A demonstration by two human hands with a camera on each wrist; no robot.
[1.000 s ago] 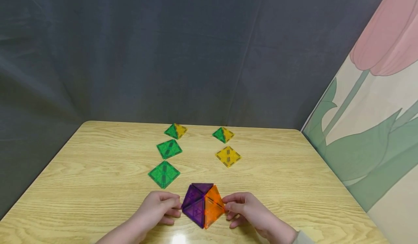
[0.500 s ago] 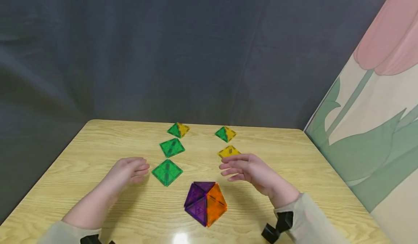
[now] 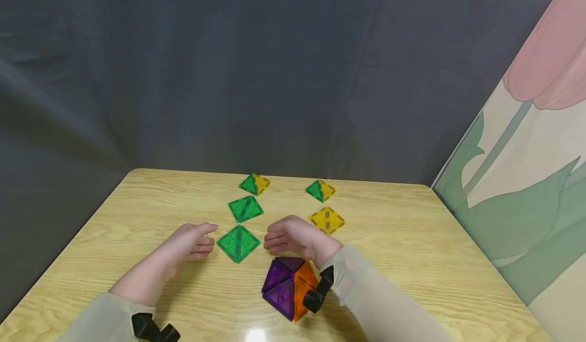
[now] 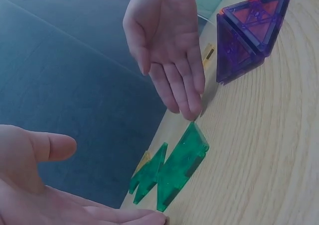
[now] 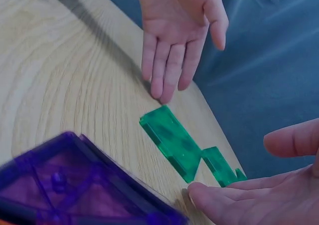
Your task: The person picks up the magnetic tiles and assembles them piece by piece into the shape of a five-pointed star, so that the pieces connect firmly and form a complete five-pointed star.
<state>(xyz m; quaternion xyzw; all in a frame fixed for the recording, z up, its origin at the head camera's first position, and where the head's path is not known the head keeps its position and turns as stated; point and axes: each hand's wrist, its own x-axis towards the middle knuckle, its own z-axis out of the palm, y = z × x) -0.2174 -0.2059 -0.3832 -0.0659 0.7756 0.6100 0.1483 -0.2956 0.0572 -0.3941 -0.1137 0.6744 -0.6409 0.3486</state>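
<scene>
Between my two hands lies the nearest green diamond of magnetic tiles [image 3: 238,244], made of two triangles side by side. My left hand [image 3: 194,243] is by its left corner, fingers straight and palm turned inward. At the right corner is my right hand [image 3: 290,237], also with straight fingers. Both hold nothing; whether the fingertips touch the tiles is hard to tell. Under my right wrist stands a raised shape of purple and orange triangle tiles [image 3: 280,291], its right side partly covered by the wrist camera. The left wrist view shows its purple faces [image 4: 241,40] upright.
Behind lie another green diamond [image 3: 245,208] and a green-and-yellow pair [image 3: 255,184]. To the right are a yellow diamond [image 3: 327,220], partly behind my right hand, and a second green-and-yellow pair [image 3: 320,191]. A dark curtain [image 3: 256,77] hangs beyond the wooden table [image 3: 393,240].
Both hands have let go of the purple-and-orange shape and moved forward. My right hand then swung left, so the hands now flank the nearest green diamond. The tiles stay put.
</scene>
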